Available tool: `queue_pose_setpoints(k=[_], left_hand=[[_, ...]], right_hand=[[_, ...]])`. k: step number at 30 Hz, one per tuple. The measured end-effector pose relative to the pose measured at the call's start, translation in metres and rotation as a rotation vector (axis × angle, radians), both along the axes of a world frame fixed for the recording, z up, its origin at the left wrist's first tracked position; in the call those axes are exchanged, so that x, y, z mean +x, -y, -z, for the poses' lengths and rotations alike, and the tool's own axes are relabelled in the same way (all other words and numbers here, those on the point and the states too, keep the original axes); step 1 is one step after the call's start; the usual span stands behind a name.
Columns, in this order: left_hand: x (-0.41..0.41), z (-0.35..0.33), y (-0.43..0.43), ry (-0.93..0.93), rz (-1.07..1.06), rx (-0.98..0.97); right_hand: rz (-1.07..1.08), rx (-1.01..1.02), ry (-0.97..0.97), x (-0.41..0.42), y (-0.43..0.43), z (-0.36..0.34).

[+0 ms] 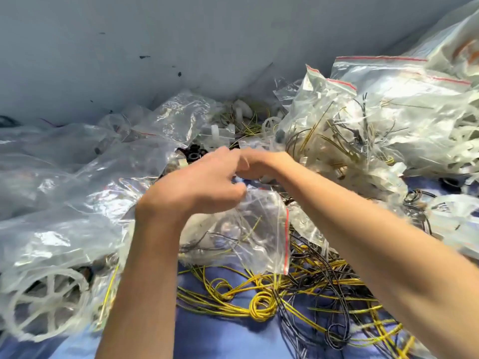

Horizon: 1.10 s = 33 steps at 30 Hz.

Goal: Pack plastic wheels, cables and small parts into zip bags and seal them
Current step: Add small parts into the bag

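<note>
Forearms converge; left hand pinches zip bag, right hand curled, grip unclear.

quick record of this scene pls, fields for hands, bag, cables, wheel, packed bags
left grip: curled on the top of the zip bag
right grip: curled beside the left, contents hidden
zip bag: clear, red strip along one edge
cables: yellow and black, loose on the blue surface
wheel: white, spoked, lower left
packed bags: piled upper right
</note>
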State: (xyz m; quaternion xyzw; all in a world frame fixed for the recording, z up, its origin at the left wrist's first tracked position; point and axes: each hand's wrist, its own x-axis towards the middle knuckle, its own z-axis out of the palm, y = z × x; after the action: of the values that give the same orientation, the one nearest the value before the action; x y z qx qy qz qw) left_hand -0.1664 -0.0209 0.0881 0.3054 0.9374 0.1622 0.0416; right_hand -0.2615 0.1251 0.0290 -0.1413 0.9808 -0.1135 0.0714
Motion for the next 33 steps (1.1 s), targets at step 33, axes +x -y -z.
queue_pose_setpoints(k=[33], left_hand=[[0.011, 0.016, -0.027, 0.021, -0.142, -0.380]], right_hand=[[-0.015, 0.146, 0.068, 0.117, -0.044, -0.017]])
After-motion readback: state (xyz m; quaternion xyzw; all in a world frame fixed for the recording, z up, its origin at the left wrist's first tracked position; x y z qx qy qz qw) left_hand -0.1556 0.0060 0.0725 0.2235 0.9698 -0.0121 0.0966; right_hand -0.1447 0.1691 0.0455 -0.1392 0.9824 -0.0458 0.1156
